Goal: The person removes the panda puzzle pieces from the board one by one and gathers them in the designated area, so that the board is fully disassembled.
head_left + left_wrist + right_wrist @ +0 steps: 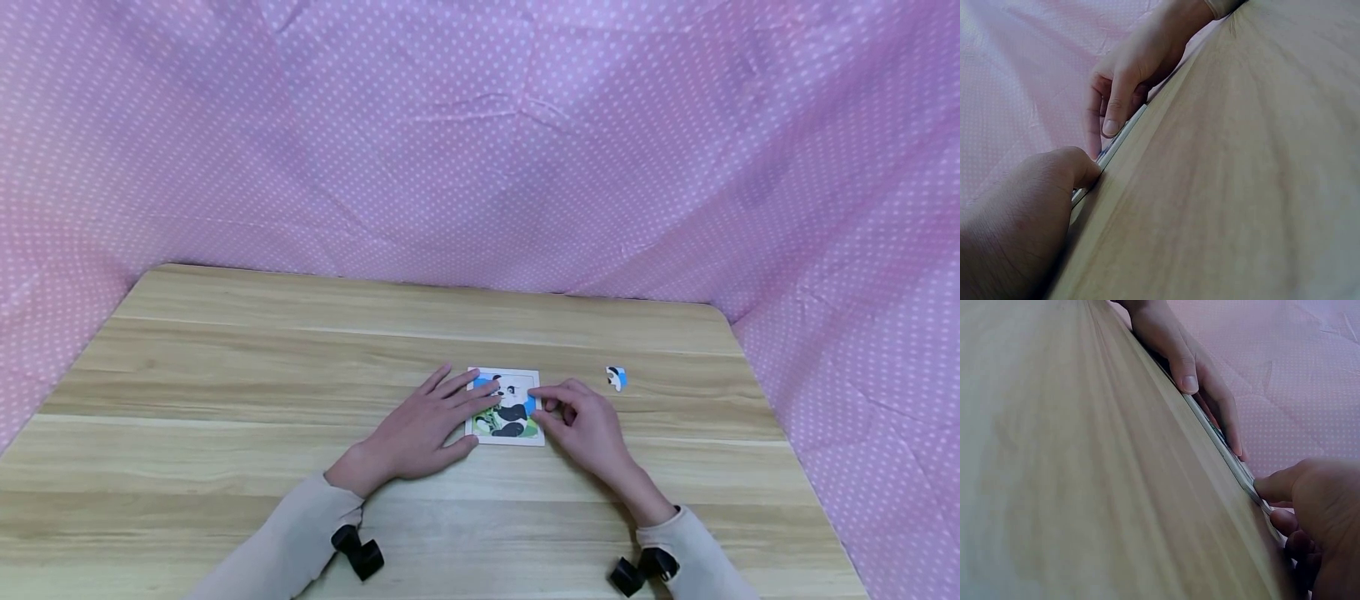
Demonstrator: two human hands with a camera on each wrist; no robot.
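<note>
White-bordered square panda puzzle point(514, 413): lying flat on pale wood-grain worktop point(225, 379), beneath spread, nearly straight fingers of left grip point(429, 423). Right grip point(588, 427): thumb and forefinger bent at puzzle's right edge, slightly apart; cannot tell whether pinching anything. Loose blue, black and white piece point(617, 378): well right of puzzle. Risk judged: puzzle shifting or tilting under uneven right-edge pressure.

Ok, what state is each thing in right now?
Panda puzzle: flat on the table, upper right looks blank.
Loose piece: apart on the table, right of the puzzle.
Left hand: fingers spread, over the puzzle's left side.
Right hand: thumb and forefinger at the puzzle's right edge; grip unclear.
Pink cloth: creased.
</note>
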